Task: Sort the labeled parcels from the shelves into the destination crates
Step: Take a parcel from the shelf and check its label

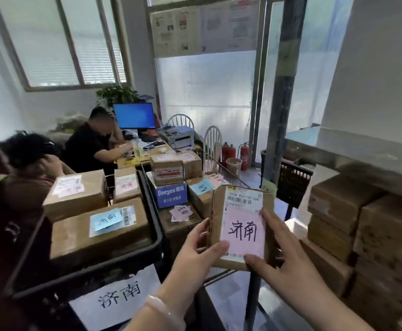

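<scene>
Parcel (216, 218) is a small brown cardboard box, held up in the air between the crates on the left and the shelf on the right, with its top face tipped toward the camera. There's a printed shipping label with a barcode on it, and a pink note (243, 232) stuck over that with 济南 handwritten in black marker.

The left hand (195, 254) grips the parcel's left edge, thumb lying across the front near the bottom corner and the fingers curled round the side. The right hand (279, 259) has hold of the other side, thumb pressed on the bottom edge and fingers fanned out along the right of the label. There's a pale bracelet (164, 311) on the left wrist.

Just left of the parcel sits a black crate (87, 275) with a white paper sign (118, 299) on its front that also reads 济南. It has several boxes in it, and the nearest box (75, 242) has a blue note (105, 220) on top. Behind it a second crate (152, 199) holds more boxes, including a blue printed carton (171, 194).

On the right, the shelf (338, 154) has stacked cardboard boxes (374, 235) under it. Further back, two people sit at a desk with a lit blue monitor (134, 115), and red fire extinguishers (228, 151) stand by the door.
</scene>
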